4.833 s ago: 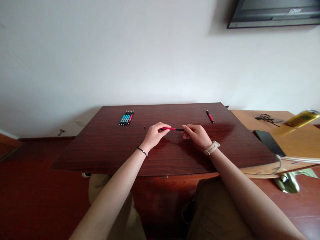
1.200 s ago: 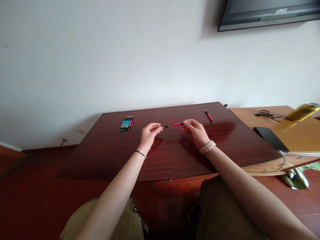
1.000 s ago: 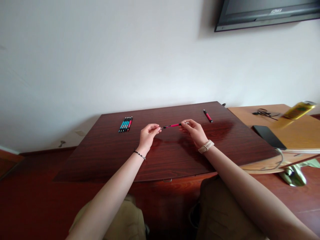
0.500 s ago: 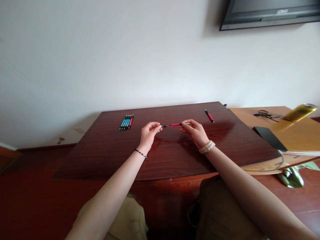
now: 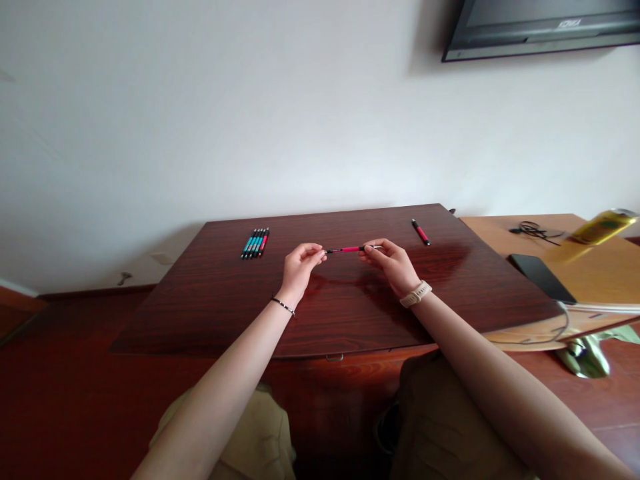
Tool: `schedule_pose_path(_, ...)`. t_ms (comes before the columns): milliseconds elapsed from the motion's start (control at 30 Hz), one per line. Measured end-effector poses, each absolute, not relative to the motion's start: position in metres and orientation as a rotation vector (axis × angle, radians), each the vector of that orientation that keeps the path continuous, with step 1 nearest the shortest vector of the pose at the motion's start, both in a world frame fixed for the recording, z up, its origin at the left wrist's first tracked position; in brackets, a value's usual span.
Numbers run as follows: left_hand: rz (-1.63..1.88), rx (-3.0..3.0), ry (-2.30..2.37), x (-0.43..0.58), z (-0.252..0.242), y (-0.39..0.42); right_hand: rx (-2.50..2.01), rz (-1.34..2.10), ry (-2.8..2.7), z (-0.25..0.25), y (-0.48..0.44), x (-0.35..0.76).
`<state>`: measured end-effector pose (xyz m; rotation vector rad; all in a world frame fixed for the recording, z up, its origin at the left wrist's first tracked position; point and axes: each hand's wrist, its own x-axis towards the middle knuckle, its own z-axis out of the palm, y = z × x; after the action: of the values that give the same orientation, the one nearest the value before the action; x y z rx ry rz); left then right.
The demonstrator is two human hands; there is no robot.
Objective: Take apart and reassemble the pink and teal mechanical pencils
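A pink and black pen (image 5: 351,249) is stretched level between my two hands, above the middle of the dark wooden table (image 5: 320,313). My left hand (image 5: 302,265) pinches its left end between thumb and fingertips. At the other end, the fingers of my right hand (image 5: 389,262) close round the black part, and a pale tip shows just past them. Several teal and black pens (image 5: 251,244) lie side by side at the table's left, with a pink pen (image 5: 264,243) at the right of that row. Another pink pen (image 5: 421,233) lies alone toward the back right.
To the right stands a lighter wooden table (image 5: 600,267) bearing a black flat object (image 5: 541,278), a coiled black cable (image 5: 535,231) and a yellow can (image 5: 603,227). A screen (image 5: 540,30) hangs on the wall above. Something green (image 5: 584,357) lies below the lighter table.
Both hands keep their hold on the pen with almost no movement. The whole view has shifted very slightly.
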<state>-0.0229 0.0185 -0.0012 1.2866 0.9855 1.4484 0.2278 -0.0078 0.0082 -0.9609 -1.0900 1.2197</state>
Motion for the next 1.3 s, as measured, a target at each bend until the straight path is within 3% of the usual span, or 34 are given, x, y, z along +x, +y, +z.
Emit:
schedule_pose_path(933,1.407,1.102,0.826,-0.024,0.002,0.016,-0.983,1.234,-1.112,0.010,-0.009,0.227)
schedule_pose_path(1300,0.999,0.823,0.511,-0.030,0.014,0.004,-0.897,1.398,-1.143,0.016,-0.013,0.232)
